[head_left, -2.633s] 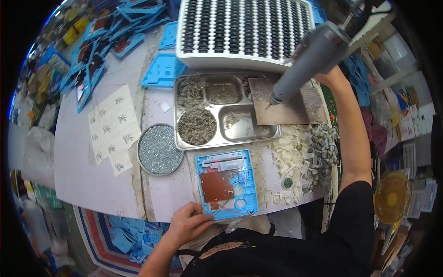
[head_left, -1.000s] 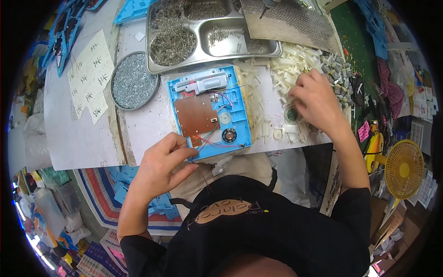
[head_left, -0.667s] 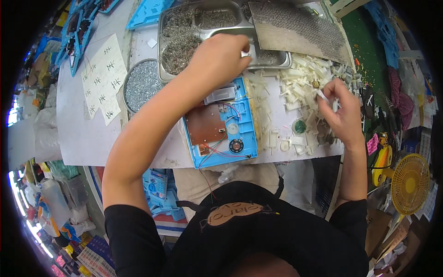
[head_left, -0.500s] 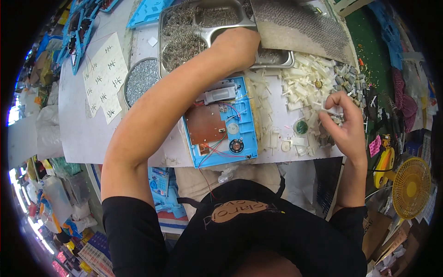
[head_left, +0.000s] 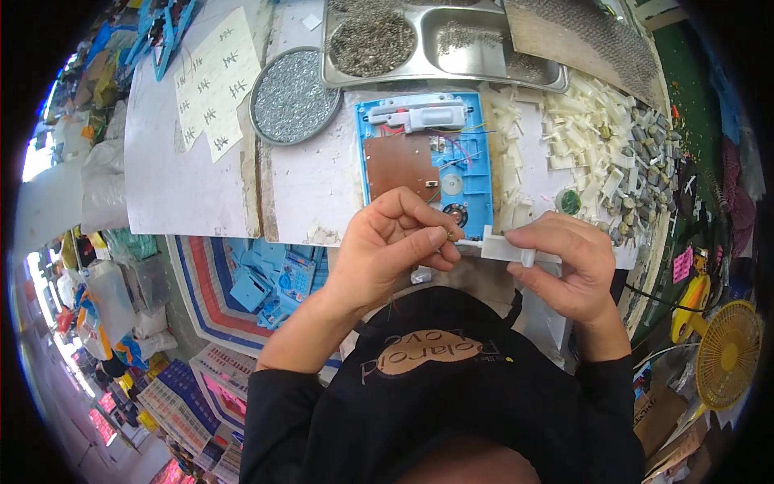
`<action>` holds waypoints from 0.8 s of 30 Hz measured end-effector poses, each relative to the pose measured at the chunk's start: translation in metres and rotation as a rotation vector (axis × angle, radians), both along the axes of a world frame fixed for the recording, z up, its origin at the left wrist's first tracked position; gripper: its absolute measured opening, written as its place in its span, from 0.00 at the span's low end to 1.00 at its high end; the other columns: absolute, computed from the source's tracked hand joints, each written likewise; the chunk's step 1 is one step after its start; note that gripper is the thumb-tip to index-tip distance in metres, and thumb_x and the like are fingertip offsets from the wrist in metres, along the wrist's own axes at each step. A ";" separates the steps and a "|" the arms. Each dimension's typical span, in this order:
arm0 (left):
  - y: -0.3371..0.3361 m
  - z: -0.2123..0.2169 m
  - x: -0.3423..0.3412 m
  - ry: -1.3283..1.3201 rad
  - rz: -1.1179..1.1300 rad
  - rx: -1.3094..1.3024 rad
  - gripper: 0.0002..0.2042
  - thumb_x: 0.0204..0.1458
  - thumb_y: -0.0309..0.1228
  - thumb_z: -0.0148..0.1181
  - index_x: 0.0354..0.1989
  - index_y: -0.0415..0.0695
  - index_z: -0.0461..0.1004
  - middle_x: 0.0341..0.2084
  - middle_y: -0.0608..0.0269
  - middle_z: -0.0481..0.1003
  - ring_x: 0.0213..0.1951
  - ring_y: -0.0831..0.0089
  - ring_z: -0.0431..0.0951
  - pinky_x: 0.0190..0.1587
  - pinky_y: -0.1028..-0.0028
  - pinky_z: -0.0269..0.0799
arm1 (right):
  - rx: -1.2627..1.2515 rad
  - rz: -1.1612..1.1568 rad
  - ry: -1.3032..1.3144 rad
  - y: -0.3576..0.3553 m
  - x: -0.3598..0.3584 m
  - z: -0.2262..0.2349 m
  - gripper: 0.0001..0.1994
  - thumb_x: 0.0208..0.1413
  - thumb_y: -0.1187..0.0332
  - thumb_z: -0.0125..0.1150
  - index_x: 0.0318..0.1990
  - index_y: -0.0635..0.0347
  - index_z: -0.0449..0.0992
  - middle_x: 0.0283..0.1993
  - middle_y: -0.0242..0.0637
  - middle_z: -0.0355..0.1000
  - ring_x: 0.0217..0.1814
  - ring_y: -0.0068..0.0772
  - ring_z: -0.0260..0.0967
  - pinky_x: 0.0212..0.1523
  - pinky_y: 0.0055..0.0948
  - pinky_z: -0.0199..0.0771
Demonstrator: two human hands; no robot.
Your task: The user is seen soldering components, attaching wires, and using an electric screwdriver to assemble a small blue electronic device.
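Where the two hands meet just above the near edge of the white worktable (head_left: 193,194), the left hand (head_left: 387,250) pinches something tiny between thumb and forefinger, too small to tell for sure, perhaps a screw. Its tip sits right at the end of the small white plastic bar (head_left: 508,248), which the right hand (head_left: 564,266) holds from the right with curled fingers. Both hang over the table edge and the person's lap, so a slip of the pinch could send the little piece down into the dark clothing or to the floor, where it would be hard to find.

Just beyond, the open blue plastic casing (head_left: 476,173) lies flat with a brown circuit board (head_left: 399,165) and thin loose wires; a knuckle brushing these could tug a wire free. To the far right, the heap of white plastic pieces (head_left: 580,145) lies close, and a stray elbow might scatter it. Farther off, the round tin of small screws (head_left: 294,95) and the steel compartment tray (head_left: 439,40) seem safely out of reach.
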State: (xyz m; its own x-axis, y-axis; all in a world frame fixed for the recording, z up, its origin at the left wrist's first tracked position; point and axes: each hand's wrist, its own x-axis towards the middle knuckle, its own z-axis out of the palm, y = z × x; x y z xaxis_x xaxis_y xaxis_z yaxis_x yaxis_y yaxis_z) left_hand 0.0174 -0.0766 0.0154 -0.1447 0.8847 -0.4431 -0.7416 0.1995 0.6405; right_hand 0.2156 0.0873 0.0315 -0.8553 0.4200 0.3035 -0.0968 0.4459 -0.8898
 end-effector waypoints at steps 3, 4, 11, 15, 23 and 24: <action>-0.007 -0.003 0.006 -0.052 0.009 -0.013 0.06 0.61 0.19 0.59 0.44 0.38 0.70 0.41 0.52 0.79 0.39 0.69 0.83 0.42 0.73 0.82 | 0.093 0.018 -0.002 -0.006 -0.003 0.002 0.19 0.43 0.79 0.74 0.46 0.63 0.82 0.35 0.40 0.80 0.30 0.38 0.76 0.30 0.30 0.74; -0.008 -0.004 0.007 -0.060 -0.002 -0.017 0.07 0.61 0.19 0.60 0.45 0.38 0.70 0.40 0.54 0.79 0.39 0.70 0.83 0.42 0.74 0.82 | 0.152 0.030 -0.013 -0.007 -0.004 0.003 0.19 0.43 0.79 0.74 0.46 0.63 0.82 0.35 0.41 0.80 0.31 0.39 0.77 0.30 0.30 0.74; 0.002 0.022 0.008 0.637 -0.198 0.009 0.07 0.63 0.24 0.58 0.47 0.37 0.74 0.35 0.56 0.80 0.38 0.69 0.84 0.40 0.73 0.81 | 0.157 0.079 -0.024 -0.010 0.005 -0.008 0.18 0.46 0.78 0.73 0.48 0.64 0.82 0.40 0.43 0.82 0.37 0.41 0.80 0.37 0.31 0.78; 0.043 0.001 -0.022 1.513 -0.331 0.158 0.08 0.60 0.28 0.61 0.45 0.39 0.78 0.30 0.55 0.80 0.35 0.63 0.83 0.36 0.66 0.77 | -0.384 -0.070 -0.035 -0.008 0.032 -0.026 0.17 0.48 0.77 0.74 0.47 0.65 0.82 0.43 0.44 0.82 0.42 0.36 0.81 0.43 0.28 0.78; 0.080 -0.009 -0.016 1.869 -0.427 0.173 0.07 0.55 0.30 0.64 0.39 0.42 0.80 0.27 0.53 0.79 0.29 0.56 0.80 0.32 0.62 0.75 | -0.428 -0.164 -0.122 -0.007 0.053 -0.030 0.16 0.49 0.76 0.74 0.47 0.66 0.82 0.45 0.43 0.82 0.43 0.29 0.79 0.44 0.26 0.76; 0.080 -0.009 -0.019 1.791 -0.400 0.158 0.06 0.55 0.29 0.64 0.38 0.41 0.80 0.27 0.54 0.79 0.27 0.59 0.80 0.31 0.64 0.74 | -0.407 -0.200 -0.132 -0.005 0.052 -0.032 0.15 0.49 0.76 0.74 0.47 0.66 0.82 0.45 0.42 0.82 0.42 0.28 0.79 0.43 0.26 0.76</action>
State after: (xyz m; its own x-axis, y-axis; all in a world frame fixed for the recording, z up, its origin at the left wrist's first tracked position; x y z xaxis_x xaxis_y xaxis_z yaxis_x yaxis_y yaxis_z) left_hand -0.0011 0.0035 0.0068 -0.0882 0.9938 0.0674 0.8395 0.0377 0.5421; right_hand 0.2678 0.0821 -0.0001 -0.7660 0.6423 -0.0263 0.0815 0.0565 -0.9951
